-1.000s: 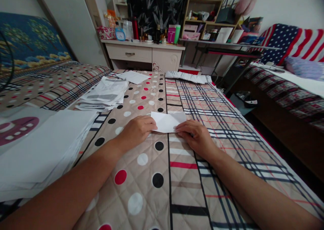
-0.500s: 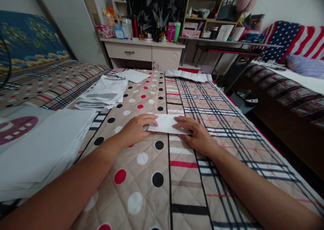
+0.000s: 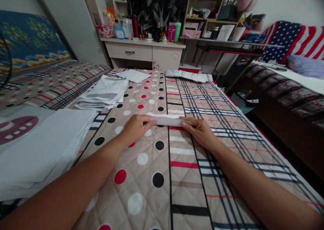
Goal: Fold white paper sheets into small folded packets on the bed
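Strip: while both its ends are held, it runs crosswise over the quilt, white, folded narrow; contact with the cloth unclear.
Left hand: fingers pinching the strip's left end, thumb on the near face.
Right hand: fingers pinching its right end likewise.
Quilt, left: large sheets near, smaller papers beyond.
Far edge: crinkled paper.
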`<state>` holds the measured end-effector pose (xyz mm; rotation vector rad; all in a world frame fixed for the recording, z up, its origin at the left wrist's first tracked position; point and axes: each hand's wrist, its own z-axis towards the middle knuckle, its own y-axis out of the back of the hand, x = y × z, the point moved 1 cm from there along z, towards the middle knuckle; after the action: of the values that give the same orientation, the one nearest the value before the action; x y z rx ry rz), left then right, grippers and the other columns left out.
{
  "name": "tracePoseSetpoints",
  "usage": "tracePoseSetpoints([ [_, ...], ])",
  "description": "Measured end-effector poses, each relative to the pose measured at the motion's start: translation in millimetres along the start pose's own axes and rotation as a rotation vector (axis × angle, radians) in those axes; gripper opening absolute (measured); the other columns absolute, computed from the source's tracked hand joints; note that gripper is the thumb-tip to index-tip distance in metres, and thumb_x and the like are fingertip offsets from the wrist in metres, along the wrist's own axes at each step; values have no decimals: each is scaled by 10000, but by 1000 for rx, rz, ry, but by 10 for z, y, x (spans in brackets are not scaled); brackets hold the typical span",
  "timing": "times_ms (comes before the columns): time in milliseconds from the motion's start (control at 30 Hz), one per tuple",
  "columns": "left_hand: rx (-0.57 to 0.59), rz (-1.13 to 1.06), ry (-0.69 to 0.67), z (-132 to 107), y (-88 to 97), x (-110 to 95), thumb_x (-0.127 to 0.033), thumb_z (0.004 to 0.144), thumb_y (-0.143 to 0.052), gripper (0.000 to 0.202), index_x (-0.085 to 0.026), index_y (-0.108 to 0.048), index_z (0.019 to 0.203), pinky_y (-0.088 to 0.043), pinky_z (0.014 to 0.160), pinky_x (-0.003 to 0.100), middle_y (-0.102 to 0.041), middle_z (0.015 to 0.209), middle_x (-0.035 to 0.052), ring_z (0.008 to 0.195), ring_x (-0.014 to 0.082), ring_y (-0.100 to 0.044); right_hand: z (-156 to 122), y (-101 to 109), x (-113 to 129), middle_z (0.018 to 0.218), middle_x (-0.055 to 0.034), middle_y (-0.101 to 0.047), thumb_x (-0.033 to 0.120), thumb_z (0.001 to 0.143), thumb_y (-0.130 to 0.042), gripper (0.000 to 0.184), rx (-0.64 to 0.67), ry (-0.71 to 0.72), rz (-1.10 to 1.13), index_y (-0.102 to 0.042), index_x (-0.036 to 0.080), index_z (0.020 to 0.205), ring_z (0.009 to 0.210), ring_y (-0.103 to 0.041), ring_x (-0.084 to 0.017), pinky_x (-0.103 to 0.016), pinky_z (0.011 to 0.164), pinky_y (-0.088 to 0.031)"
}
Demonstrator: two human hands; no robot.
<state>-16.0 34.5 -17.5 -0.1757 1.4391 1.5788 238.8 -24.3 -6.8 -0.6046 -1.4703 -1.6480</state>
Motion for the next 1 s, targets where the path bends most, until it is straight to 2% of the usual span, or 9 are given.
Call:
tracePoseSetpoints([
  [67, -50, 37, 141, 15, -3, -23, -401, 845, -578, 358, -161, -653, 591, -307, 478, 244, -547, 508, -17, 469, 109, -450, 33, -24, -14, 940, -46, -744, 422, 903, -530, 327, -48, -70, 21, -744, 178, 935, 885, -674, -234, -343, 800, -519],
  [167, -113, 60, 202, 45, -1, -63, -392, 784, -636, 359, -158, -572, 520, -234, 474, 241, -406, 460, -48, 462, 89, -356, 91, -52, -34, 708, -21, -676, 439, 878, -551, 333, -136, -109, -21, -696, 161, 766, 674, -604, -179, -278, 608, -450],
  [333, -190, 71, 211, 55, -24, -88, -370, 736, -691, 288, -162, -590, 565, -291, 507, 244, -475, 499, -43, 496, 97, -413, 173, -69, -46, 608, 9, -561, 427, 797, -654, 269, -271, -169, -260, -628, 182, 688, 570, -496, -143, -275, 527, -347],
  [467, -205, 130, 142, 46, -65, -56, -308, 734, -706, 221, -171, -601, 596, -404, 603, 261, -618, 685, -2, 610, 124, -539, 228, -71, -52, 1021, -51, -647, 376, 713, -750, 247, -306, -129, -409, -604, 181, 674, 756, -582, -162, -286, 611, -400],
  [533, -208, 158, 95, 49, -76, -32, -279, 726, -715, 208, -172, -592, 596, -453, 692, 278, -652, 857, 24, 731, 146, -592, 256, -70, -52, 1114, -53, -641, 368, 700, -764, 304, -293, -126, -441, -547, 178, 604, 832, -602, -177, -289, 633, -404],
  [633, -191, 169, 76, 62, -79, 4, -278, 720, -722, 216, -175, -577, 597, -480, 801, 320, -638, 1046, 50, 891, 185, -617, 284, -67, -40, 1008, -44, -666, 391, 699, -760, 306, -282, -151, -482, -547, 188, 615, 817, -602, -189, -292, 607, -378],
  [733, -170, 139, 90, 75, -75, 33, -289, 721, -724, 228, -178, -567, 597, -483, 837, 351, -636, 1082, 61, 935, 205, -621, 282, -65, -35, 782, -28, -642, 458, 688, -750, 313, -291, -212, -503, -578, 200, 651, 674, -555, -174, -287, 543, -324],
  [833, -163, 81, 113, 83, -67, 55, -297, 702, -741, 220, -178, -582, 607, -485, 829, 347, -649, 1059, 63, 913, 200, -630, 256, -69, -58, 589, 9, -557, 485, 659, -753, 352, -302, -248, -409, -552, 203, 599, 544, -473, -140, -275, 494, -275],
  [1000, -150, -100, 181, 74, -43, 57, -357, 707, -729, 218, -167, -627, 674, -482, 658, 285, -678, 800, 33, 711, 162, -618, 208, -79, -113, 574, 27, -537, 453, 586, -806, 352, -335, -234, 44, -566, 198, 628, 518, -461, -123, -256, 479, -327],
])
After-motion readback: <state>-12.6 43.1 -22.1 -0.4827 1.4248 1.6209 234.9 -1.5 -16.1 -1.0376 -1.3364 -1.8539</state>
